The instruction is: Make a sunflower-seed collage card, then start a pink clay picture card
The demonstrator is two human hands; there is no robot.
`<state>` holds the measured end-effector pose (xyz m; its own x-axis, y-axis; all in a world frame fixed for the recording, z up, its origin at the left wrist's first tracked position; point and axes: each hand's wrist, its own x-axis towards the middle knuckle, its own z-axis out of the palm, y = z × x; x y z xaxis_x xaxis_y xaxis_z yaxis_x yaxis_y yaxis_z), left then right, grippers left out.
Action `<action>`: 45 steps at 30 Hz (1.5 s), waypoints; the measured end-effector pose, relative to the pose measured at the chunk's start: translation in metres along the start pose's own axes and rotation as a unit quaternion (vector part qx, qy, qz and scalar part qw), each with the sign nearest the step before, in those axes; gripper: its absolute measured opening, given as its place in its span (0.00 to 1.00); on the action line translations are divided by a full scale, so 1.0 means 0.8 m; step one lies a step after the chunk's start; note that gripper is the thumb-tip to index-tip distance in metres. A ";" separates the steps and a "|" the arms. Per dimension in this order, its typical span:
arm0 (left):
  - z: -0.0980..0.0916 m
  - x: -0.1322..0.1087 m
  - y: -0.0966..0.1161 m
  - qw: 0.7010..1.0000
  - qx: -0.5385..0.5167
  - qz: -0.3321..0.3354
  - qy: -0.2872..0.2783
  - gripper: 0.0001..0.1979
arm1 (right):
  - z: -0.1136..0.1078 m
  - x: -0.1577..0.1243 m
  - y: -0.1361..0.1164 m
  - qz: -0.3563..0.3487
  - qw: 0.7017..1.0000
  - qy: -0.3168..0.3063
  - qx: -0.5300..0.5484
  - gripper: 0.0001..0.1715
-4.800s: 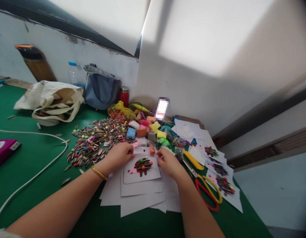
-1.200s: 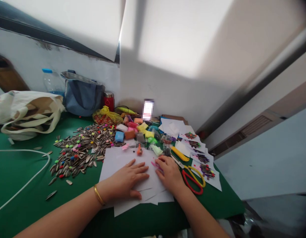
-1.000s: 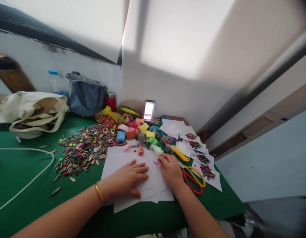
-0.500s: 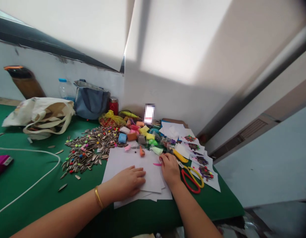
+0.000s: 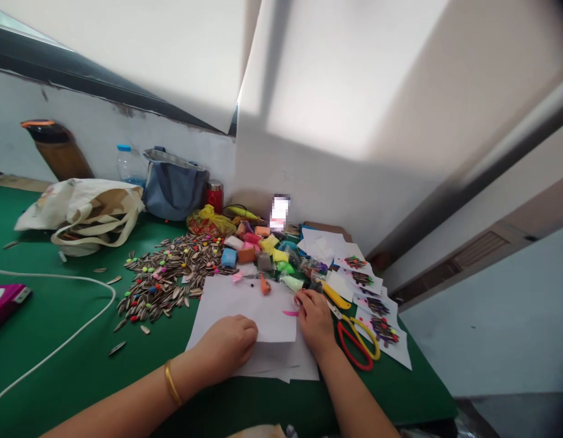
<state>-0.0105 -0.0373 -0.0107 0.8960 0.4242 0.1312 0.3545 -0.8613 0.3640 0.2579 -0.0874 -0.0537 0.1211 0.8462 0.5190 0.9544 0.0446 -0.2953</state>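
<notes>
My left hand [image 5: 233, 342], with its fingers curled in, is closed on the front edge of the top sheet of white paper [image 5: 226, 298]. That edge is raised a little off the sheets beneath [image 5: 294, 362]. At the stack's right side is my right hand [image 5: 315, 319], fingers bent and closed. A thin pink strip [image 5: 290, 313] sticks out from under its fingers; their tips are partly hidden. An orange lump of clay in a clear wrapper [image 5: 265, 286] lies at the paper's far edge. Scissors with red and yellow handles [image 5: 356, 347] lie beside my right wrist.
Sunflower seeds [image 5: 171, 274] mixed with coloured balls are heaped on the left. Behind the paper are clay packs [image 5: 246, 254] and a phone [image 5: 280, 212]. Papers bearing decorated seeds [image 5: 384, 331] lie right, near a yellow-handled cutter [image 5: 336, 295]. A white cable [image 5: 80, 278] crosses the green table.
My left hand has gone from lying flat on the paper to curling at its front edge, and that edge has lifted. My right hand has hardly moved. The view has shifted slightly.
</notes>
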 end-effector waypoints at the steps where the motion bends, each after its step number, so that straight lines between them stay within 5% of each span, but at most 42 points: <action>1: 0.000 -0.002 0.000 1.000 0.003 -0.007 -0.004 0.07 | 0.000 0.000 0.001 0.000 1.000 0.001 0.002 0.22; 12: 0.002 -0.003 -0.002 0.999 -0.019 -0.028 0.004 0.08 | 0.001 0.000 0.004 -0.003 0.999 0.019 0.029 0.21; 22: -0.033 -0.036 -0.002 0.979 -0.107 -0.021 0.170 0.09 | -0.015 0.002 0.002 0.029 0.993 0.053 0.104 0.19; 27: -0.019 -0.062 -0.018 0.954 -0.170 -0.060 0.238 0.08 | -0.020 0.001 -0.005 0.018 0.991 0.037 0.128 0.18; 34: 0.004 -0.057 -0.018 0.826 -0.382 -0.245 0.335 0.11 | -0.044 -0.017 -0.075 -0.047 0.979 -0.128 0.152 0.13; 38: -0.005 -0.051 -0.020 0.744 -0.492 -0.287 0.349 0.16 | -0.048 -0.030 -0.118 -0.172 0.931 -0.282 0.152 0.35; 41: -0.015 -0.053 -0.030 0.696 -0.522 -0.323 0.372 0.20 | -0.044 -0.033 -0.126 -0.173 0.911 -0.352 0.126 0.39; 45: -0.027 -0.055 -0.040 0.653 -0.570 -0.322 0.382 0.21 | -0.043 -0.035 -0.122 -0.150 0.910 -0.370 0.115 0.39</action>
<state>-0.0674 -0.0223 -0.0080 0.1109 0.9860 -0.1242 -0.2265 0.1468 0.9629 0.1710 -0.1337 -0.0118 -0.4334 0.8996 -0.0538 0.8216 0.3699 -0.4336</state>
